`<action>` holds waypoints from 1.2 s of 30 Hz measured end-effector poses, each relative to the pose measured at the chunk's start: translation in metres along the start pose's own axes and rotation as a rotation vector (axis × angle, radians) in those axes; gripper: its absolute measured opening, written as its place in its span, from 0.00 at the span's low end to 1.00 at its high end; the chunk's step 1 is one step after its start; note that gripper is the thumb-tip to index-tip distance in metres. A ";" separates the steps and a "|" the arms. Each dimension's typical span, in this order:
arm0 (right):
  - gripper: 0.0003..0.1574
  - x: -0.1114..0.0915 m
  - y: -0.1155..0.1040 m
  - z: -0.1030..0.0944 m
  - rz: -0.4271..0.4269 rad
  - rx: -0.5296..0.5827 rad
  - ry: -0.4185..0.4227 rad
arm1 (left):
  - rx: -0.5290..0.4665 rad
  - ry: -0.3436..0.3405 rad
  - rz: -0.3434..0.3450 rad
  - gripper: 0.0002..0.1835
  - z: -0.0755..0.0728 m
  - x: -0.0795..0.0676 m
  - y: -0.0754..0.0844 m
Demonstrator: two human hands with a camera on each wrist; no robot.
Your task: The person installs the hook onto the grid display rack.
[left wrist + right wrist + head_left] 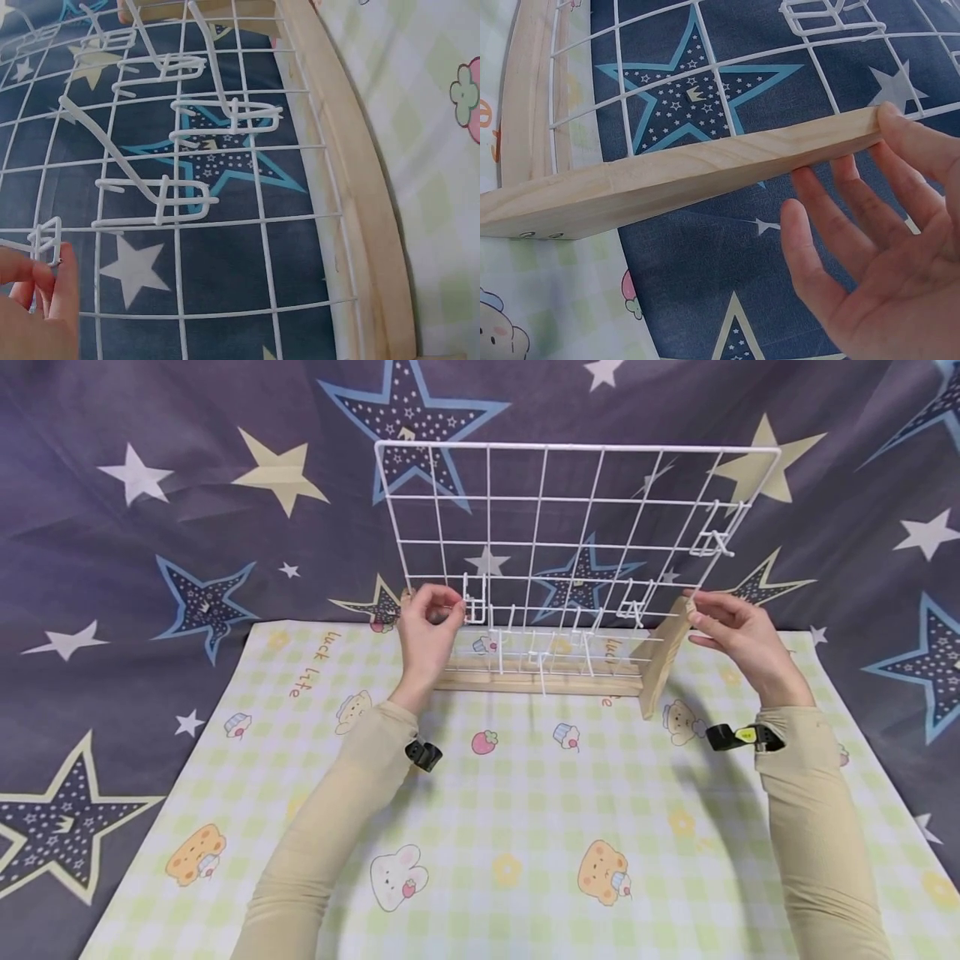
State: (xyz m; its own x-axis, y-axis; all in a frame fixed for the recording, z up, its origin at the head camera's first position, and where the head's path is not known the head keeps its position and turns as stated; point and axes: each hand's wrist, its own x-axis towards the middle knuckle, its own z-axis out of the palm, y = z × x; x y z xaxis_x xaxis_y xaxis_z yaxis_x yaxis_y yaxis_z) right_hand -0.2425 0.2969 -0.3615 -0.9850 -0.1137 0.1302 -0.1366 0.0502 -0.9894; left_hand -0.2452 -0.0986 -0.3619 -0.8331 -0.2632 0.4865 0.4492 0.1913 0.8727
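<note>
A white wire grid (545,446) stands upright on a wooden base (540,682) with a wooden side panel (660,660) at its right end. My left hand (426,635) is at the grid's left side. Its thumb and fingertips pinch a white wire hook (49,238) hung on the grid. On the right, my right hand (738,635) grips the upper end of the side panel, the thumb on its edge and the fingers beneath, as the right wrist view shows. Several more wire hooks (187,202) hang on the grid, with their prongs sticking out.
Under the rack lies a green checked tablecloth (465,810) with cartoon prints. Behind it hangs a dark cloth (247,410) patterned with stars. One hook (711,542) sits high at the grid's right edge. A black band (742,737) is on the right wrist.
</note>
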 end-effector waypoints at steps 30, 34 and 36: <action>0.21 -0.001 -0.001 0.000 0.000 0.099 -0.012 | 0.022 -0.154 -0.153 0.08 -0.028 -0.003 -0.019; 0.20 0.000 0.000 0.001 -0.004 0.088 -0.012 | 0.000 -0.240 -0.192 0.13 -0.039 -0.006 -0.023; 0.19 0.000 0.000 0.001 -0.002 0.077 -0.011 | -0.031 -0.278 -0.203 0.17 -0.043 -0.006 -0.024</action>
State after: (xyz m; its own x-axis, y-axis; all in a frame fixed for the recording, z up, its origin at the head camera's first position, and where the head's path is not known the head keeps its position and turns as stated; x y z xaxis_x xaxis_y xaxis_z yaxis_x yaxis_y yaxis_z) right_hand -0.2422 0.2958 -0.3616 -0.9834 -0.1242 0.1319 -0.1297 -0.0263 -0.9912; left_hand -0.2370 -0.1422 -0.3843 -0.9605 -0.0242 0.2771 0.2718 0.1311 0.9534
